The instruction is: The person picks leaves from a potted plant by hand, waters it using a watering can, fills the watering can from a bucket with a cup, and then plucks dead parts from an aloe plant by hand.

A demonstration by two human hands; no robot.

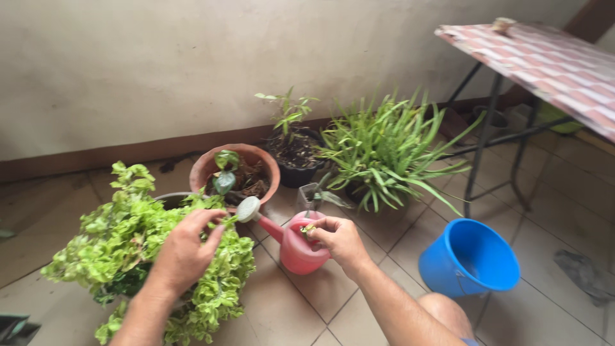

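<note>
Currently right hand point(338, 238) is closed around the handle of a pink watering can point(298, 247), fingers curled tight over the top. Can sits low over the tiled floor point(359, 307), spout with pale rose head point(248, 209) tilted up-left toward the leafy light-green plant point(122, 250). Left hand point(186, 250) rests on that plant's foliage, fingers bent and pinching leaves near the spout head. Just behind: terracotta pot point(211, 168) with a small sprout, black pot point(298, 170), spiky grass-like plant point(384, 154). Blue bucket point(471, 259) stands right of the can, apart from it. Folding table point(551, 64) with checked cover at far right, by the wall.
</note>
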